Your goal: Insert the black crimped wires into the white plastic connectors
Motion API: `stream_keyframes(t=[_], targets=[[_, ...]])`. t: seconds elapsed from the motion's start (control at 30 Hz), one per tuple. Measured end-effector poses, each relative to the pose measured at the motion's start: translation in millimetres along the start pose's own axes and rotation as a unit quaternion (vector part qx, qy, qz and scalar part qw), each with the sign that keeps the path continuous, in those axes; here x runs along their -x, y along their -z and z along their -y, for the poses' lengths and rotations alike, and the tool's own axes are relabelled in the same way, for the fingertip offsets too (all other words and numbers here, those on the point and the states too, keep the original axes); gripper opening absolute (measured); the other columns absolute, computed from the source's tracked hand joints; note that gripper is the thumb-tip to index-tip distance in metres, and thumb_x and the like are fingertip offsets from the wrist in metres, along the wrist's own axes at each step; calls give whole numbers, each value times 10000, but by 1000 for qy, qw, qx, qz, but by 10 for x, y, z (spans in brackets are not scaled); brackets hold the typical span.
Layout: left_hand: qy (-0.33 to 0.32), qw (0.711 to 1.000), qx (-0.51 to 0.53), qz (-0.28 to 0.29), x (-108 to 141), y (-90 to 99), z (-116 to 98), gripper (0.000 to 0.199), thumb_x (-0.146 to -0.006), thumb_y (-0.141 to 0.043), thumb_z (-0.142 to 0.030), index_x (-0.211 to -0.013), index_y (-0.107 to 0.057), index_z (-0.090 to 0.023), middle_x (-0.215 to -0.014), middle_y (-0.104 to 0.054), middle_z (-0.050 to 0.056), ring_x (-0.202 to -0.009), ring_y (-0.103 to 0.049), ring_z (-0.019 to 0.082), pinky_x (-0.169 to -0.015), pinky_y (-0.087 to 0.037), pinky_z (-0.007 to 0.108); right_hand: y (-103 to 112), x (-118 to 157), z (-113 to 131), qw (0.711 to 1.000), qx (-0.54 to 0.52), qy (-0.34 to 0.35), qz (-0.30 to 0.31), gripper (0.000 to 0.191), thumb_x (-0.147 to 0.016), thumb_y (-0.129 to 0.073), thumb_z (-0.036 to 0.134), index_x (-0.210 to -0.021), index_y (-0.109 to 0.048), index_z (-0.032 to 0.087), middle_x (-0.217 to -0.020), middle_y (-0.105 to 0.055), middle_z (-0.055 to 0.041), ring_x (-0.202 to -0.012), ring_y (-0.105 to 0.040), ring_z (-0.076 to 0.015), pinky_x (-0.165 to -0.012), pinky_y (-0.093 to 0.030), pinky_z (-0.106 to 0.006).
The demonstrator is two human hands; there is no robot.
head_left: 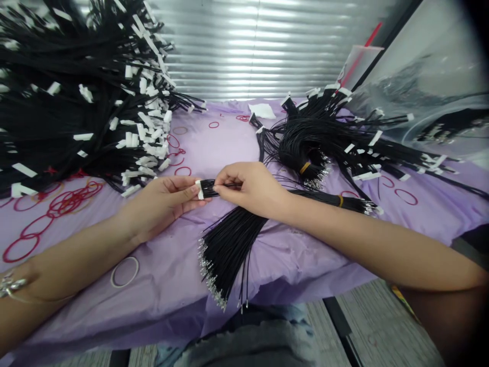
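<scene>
Head camera view: A fan of loose black wires [235,244] with metal tips lies nearest on purple sheeting [164,285]. Just beyond, the left hand [162,206] pinches a white connector [199,189] above the table while the right hand [254,189] closes finger and thumb on its dark leads [208,188]. Farther back, a heap of white-ended cables [76,122] rises at left, tied bundles [317,132] at right, before slatted blinds [229,51].

Left hand [162,204] pinching a white connector [199,189], right hand [254,187] on its black wires [208,188], fanned wires [231,244] below, purple-covered bench [160,275], wire pile [57,122] at left, red bands [69,201]
</scene>
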State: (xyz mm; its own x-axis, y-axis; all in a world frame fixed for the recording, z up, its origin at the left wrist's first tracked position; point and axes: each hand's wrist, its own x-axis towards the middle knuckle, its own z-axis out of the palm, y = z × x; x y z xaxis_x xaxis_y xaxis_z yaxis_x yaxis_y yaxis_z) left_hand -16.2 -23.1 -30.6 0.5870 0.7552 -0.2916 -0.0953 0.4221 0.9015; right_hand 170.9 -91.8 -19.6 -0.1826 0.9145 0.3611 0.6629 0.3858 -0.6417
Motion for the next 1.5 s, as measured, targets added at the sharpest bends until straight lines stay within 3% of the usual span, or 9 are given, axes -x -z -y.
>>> stream_keyframes(t=[0.13,0.33,0.47,0.8,0.97,1.23,1.4,1.5], targets=[[10,1000,-8,8,18,-10,-26,87,-803,-639,-40,-828,-717,-69,-836,-737,43,-725,-703,108,-709,-593,178,84,-6,-16,985,127,118,19,204,-895,-506,252,-919,-637,97,-846,-625,-48,-749,-521,-88,-696,-369,-198],[13,1000,-9,10,30,-2,-51,120,-837,-603,-39,-799,-707,-84,-796,-724,14,-712,-692,89,-707,-583,160,136,-12,63,956,277,80,61,271,-953,-413,283,-978,-610,98,-952,-593,-87,-812,-512,-131,-706,-360,-247],[17,1000,-8,14,33,1,-54,134,-831,-608,-38,-770,-714,-92,-778,-719,25,-704,-701,101,-686,-577,159,126,2,64,940,321,94,59,256,-957,-396,256,-995,-608,116,-956,-576,-79,-820,-492,-132,-707,-357,-254],[22,1000,-17,-3,14,0,-48,150,-809,-621,-22,-741,-716,-115,-791,-718,37,-707,-689,99,-712,-573,180,-4,80,71,894,348,261,-103,229,-954,-365,188,-923,-586,137,-918,-595,-70,-828,-461,-162,-729,-365,-295],[20,1000,-7,8,8,25,-35,189,-820,-596,-14,-726,-718,-122,-781,-721,33,-721,-689,97,-725,-578,181,-81,115,91,898,373,225,-61,169,-919,-443,179,-862,-594,128,-790,-582,-59,-759,-466,-175,-692,-356,-302],[15,1000,-3,19,14,6,-40,203,-816,-600,-9,-694,-721,-117,-743,-708,24,-703,-673,89,-788,-585,212,-69,47,12,920,352,172,-15,192,-917,-447,190,-844,-608,114,-805,-590,-74,-764,-485,-182,-727,-389,-300],[24,1000,-9,-4,14,9,-50,192,-810,-599,-4,-697,-716,-104,-744,-704,35,-711,-675,101,-809,-583,239,-34,24,23,930,331,154,32,204,-916,-446,200,-883,-621,103,-842,-596,-83,-786,-490,-179,-746,-390,-297],[31,999,-24,-16,15,3,-54,160,-805,-611,-7,-729,-718,-98,-779,-718,51,-724,-689,115,-839,-580,271,-66,12,-1,933,320,163,22,237,-928,-423,215,-890,-627,100,-839,-597,-88,-788,-486,-184,-745,-385,-302]])
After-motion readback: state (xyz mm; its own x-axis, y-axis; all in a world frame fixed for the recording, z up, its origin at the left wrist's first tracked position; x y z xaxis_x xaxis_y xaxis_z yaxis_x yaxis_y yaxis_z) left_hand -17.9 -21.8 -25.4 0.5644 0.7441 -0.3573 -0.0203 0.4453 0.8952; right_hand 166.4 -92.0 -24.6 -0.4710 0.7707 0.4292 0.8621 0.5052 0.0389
